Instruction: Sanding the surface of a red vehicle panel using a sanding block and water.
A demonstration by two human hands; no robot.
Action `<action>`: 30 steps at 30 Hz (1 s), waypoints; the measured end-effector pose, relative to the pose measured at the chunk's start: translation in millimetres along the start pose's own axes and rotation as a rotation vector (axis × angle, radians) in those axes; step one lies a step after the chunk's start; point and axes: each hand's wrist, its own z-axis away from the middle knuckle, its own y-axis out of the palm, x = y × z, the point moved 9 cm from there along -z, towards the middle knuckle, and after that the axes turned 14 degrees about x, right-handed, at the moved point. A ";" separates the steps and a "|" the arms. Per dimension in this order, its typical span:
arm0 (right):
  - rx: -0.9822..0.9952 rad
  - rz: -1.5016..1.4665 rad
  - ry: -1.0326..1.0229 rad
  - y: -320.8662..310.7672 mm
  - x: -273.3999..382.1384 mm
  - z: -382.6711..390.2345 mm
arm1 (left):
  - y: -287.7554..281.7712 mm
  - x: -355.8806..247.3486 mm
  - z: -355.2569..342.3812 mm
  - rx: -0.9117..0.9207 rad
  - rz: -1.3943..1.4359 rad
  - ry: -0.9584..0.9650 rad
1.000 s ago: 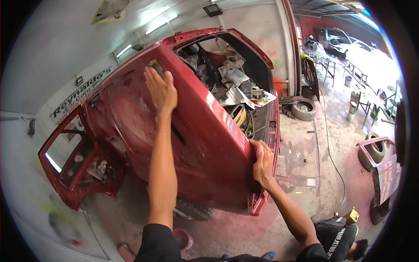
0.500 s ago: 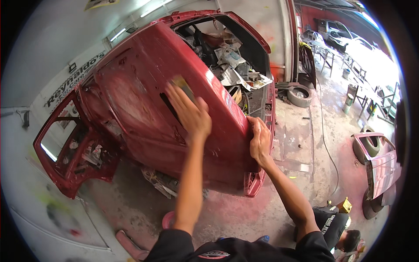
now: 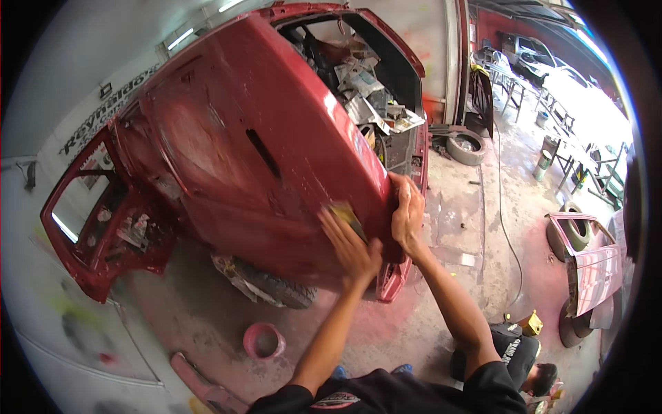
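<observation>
A red vehicle body [image 3: 238, 148] with a scuffed, partly dulled side panel fills the middle of the head view. My left hand [image 3: 353, 252] presses a flat yellow-brown sanding pad [image 3: 345, 215] against the panel's lower rear part; motion slightly blurs the fingers. The pad's underside is hidden. At the body's rear corner, my right hand [image 3: 408, 214] is curled over the edge, its fingers close together and their tips partly out of sight. A narrow dark slot [image 3: 263, 153] in the panel lies ahead of the left hand.
A pink bucket [image 3: 264, 341] stands on the floor by a tyre [image 3: 293, 295]. On the left hangs an open red door frame [image 3: 110, 221]. A person in black [image 3: 514, 352] crouches at lower right. Beyond are a loose door [image 3: 596, 265], a tyre [image 3: 466, 148] and a cable [image 3: 507, 228].
My left hand has slid the pad down and to the right along the panel, away from the slot. The right hand stays on the rear edge. The view has shifted slightly, uncovering the bucket.
</observation>
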 end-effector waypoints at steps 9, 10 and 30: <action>0.018 -0.005 0.024 -2.7 -2.0 0.4 | -55.3 23.3 -112.9 -0.086 -0.084 -0.068; 0.021 0.007 0.030 -6.6 -6.1 -0.6 | -39.5 9.3 -79.2 -0.068 -0.014 -0.100; -0.029 -0.348 0.154 6.0 -50.1 7.8 | -59.3 3.1 -125.9 -0.048 -0.138 -0.018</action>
